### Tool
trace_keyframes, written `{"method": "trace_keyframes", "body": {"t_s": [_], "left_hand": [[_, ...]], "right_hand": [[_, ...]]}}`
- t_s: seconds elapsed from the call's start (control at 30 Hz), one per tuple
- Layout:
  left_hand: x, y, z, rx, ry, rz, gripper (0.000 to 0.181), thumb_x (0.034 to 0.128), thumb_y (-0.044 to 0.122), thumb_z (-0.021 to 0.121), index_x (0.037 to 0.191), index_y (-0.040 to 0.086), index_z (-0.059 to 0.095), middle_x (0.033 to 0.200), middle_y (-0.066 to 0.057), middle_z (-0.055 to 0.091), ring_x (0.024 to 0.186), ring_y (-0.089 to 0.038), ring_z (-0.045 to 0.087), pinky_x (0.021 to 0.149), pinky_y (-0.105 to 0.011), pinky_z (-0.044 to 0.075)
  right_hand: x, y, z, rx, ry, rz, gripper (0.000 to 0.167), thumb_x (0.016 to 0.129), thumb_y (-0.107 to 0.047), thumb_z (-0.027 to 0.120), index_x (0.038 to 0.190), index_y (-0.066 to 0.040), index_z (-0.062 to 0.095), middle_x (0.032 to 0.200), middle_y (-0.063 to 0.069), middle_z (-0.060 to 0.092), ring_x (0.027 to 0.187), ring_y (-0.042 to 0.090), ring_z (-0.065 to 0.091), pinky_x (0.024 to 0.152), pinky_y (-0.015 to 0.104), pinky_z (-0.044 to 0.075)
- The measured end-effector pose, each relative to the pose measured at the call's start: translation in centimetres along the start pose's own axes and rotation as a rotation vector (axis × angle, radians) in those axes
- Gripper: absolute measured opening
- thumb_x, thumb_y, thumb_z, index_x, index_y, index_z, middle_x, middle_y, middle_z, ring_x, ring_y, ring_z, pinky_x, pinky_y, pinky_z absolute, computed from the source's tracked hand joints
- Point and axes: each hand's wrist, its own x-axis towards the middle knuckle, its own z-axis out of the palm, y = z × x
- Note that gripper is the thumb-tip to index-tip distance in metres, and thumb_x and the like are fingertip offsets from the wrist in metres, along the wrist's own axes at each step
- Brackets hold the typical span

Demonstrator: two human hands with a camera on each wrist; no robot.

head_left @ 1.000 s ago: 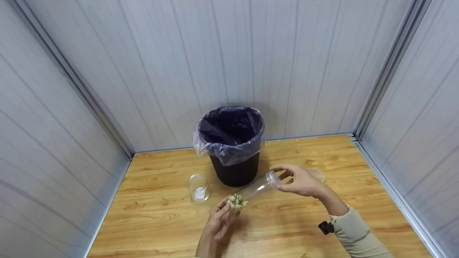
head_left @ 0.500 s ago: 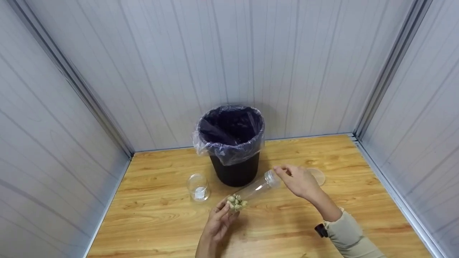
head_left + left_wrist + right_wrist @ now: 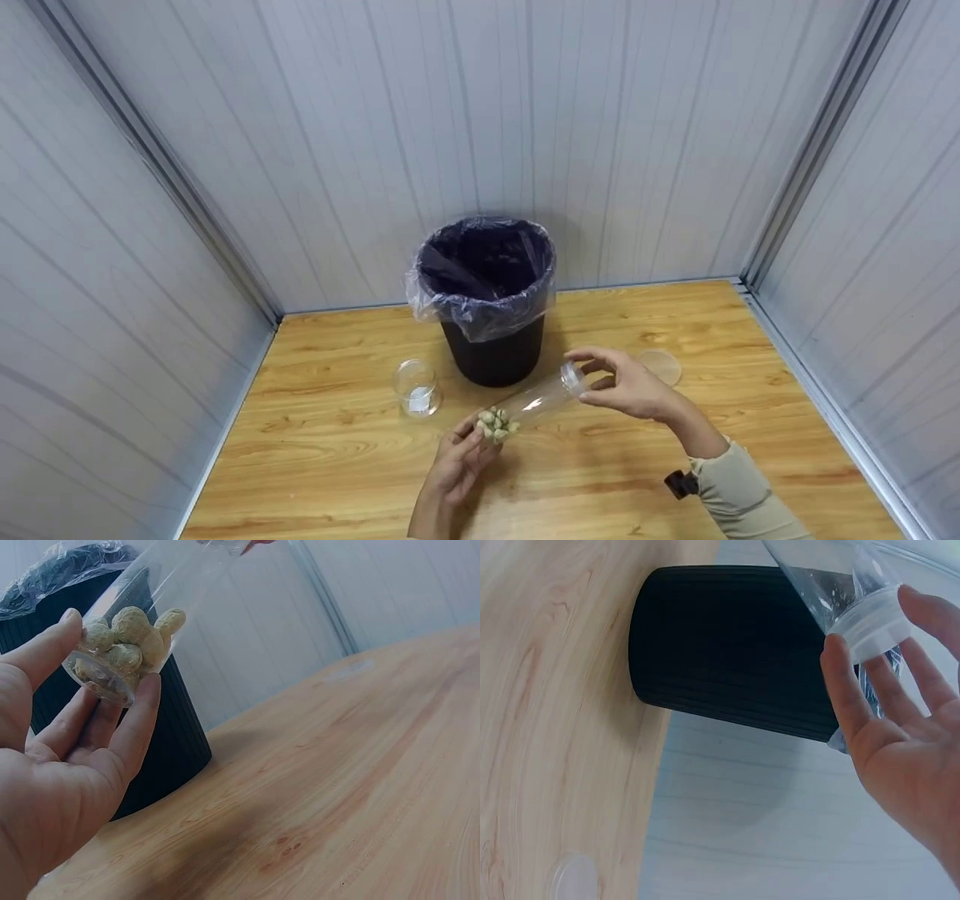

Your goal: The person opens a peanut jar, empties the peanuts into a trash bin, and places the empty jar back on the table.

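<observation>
A clear cylindrical jar [image 3: 541, 399] is held tilted above the table, its lidded end up and to the right. Unshelled peanuts [image 3: 133, 628] lie gathered at its lower end. My left hand [image 3: 459, 461] grips that base between thumb and fingers. At the upper end, my right hand [image 3: 634, 386] has thumb and fingers curved round a translucent screw lid [image 3: 874, 626], which sits on the jar's mouth. The right wrist view shows the thumb and a finger on opposite sides of the lid.
Behind the jar stands a black trash bin [image 3: 495, 356] lined with a thin plastic bag [image 3: 491, 319]. Left of it is a clear cup [image 3: 416, 386] with a white label. A round translucent disc [image 3: 661, 367] lies on the wooden table [image 3: 330, 465]. Pale panel walls enclose the table.
Half a second ago my right fingers were bunched on the lid with the wrist turned; now they are spread round it again. My left hand has kept its hold on the jar.
</observation>
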Motion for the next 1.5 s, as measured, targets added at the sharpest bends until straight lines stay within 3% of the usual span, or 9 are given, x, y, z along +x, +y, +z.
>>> {"method": "trace_keyframes", "body": {"t_s": [0.37, 0.57, 0.8, 1.1, 1.3, 1.4, 1.5], "left_hand": [[-0.1, 0.1, 0.0, 0.019, -0.027, 0.005, 0.026, 0.0955, 0.001, 0.057, 0.122, 0.002, 0.06, 0.122, -0.016, 0.061, 0.104, -0.024, 0.063, 0.091, -0.036, 0.052], [-0.5, 0.1, -0.5, 0.024, -0.022, 0.01, 0.024, 0.0979, 0.001, 0.052, 0.121, 0.002, 0.06, 0.12, -0.014, 0.061, 0.103, -0.022, 0.062, 0.09, -0.036, 0.052], [-0.6, 0.1, -0.8, 0.013, -0.046, 0.031, 0.026, 0.0978, 0.001, 0.052, 0.123, 0.0, 0.057, 0.12, -0.013, 0.061, 0.106, -0.023, 0.062, 0.093, -0.036, 0.051], [-1.4, -0.3, -1.0, -0.006, 0.016, 0.008, 0.025, 0.0981, 0.001, 0.053, 0.122, 0.002, 0.058, 0.12, -0.013, 0.06, 0.102, -0.022, 0.063, 0.092, -0.038, 0.051], [-1.6, -0.4, -1.1, -0.017, 0.046, 0.003, 0.022, 0.0988, -0.001, 0.05, 0.119, 0.002, 0.059, 0.119, -0.013, 0.06, 0.102, -0.022, 0.063, 0.093, -0.039, 0.051], [-1.7, -0.5, -1.2, -0.017, 0.041, 0.012, 0.021, 0.0988, -0.001, 0.049, 0.117, 0.002, 0.059, 0.119, -0.013, 0.061, 0.102, -0.022, 0.063, 0.094, -0.039, 0.051], [-1.7, -0.5, -1.2, -0.02, 0.02, 0.025, 0.021, 0.0987, -0.003, 0.049, 0.117, 0.001, 0.059, 0.118, -0.013, 0.061, 0.102, -0.022, 0.063, 0.094, -0.039, 0.05]], "right_hand": [[-0.6, 0.5, -0.2, 0.064, 0.004, -0.069, 0.046, 0.082, 0.005, 0.073, 0.124, -0.001, 0.055, 0.131, 0.02, 0.053, 0.114, 0.041, 0.051, 0.089, 0.043, 0.053], [-1.5, 1.7, -0.9, -0.002, 0.123, -0.074, 0.041, 0.083, 0.002, 0.074, 0.12, 0.002, 0.055, 0.131, 0.022, 0.053, 0.111, 0.04, 0.052, 0.086, 0.04, 0.054], [-3.0, 5.2, -1.6, -0.117, 0.311, 0.104, 0.042, 0.084, -0.008, 0.076, 0.121, -0.003, 0.059, 0.128, 0.02, 0.052, 0.105, 0.035, 0.054, 0.079, 0.034, 0.054], [-5.6, 11.0, -2.4, -0.292, 0.544, 0.257, 0.042, 0.083, -0.014, 0.078, 0.121, -0.003, 0.064, 0.123, 0.017, 0.058, 0.096, 0.032, 0.057, 0.07, 0.032, 0.052], [-7.4, 12.6, -3.4, -0.385, 0.581, 0.344, 0.043, 0.083, -0.013, 0.077, 0.122, -0.001, 0.062, 0.117, 0.023, 0.061, 0.092, 0.032, 0.058, 0.068, 0.037, 0.05], [-8.0, 13.0, -3.9, -0.449, 0.576, 0.374, 0.044, 0.082, -0.013, 0.076, 0.122, 0.001, 0.061, 0.117, 0.026, 0.06, 0.085, 0.03, 0.056, 0.068, 0.041, 0.05], [-8.5, 13.4, -4.2, -0.504, 0.571, 0.399, 0.045, 0.083, -0.014, 0.076, 0.121, 0.003, 0.061, 0.121, 0.029, 0.057, 0.09, 0.036, 0.058, 0.074, 0.05, 0.05]]}}
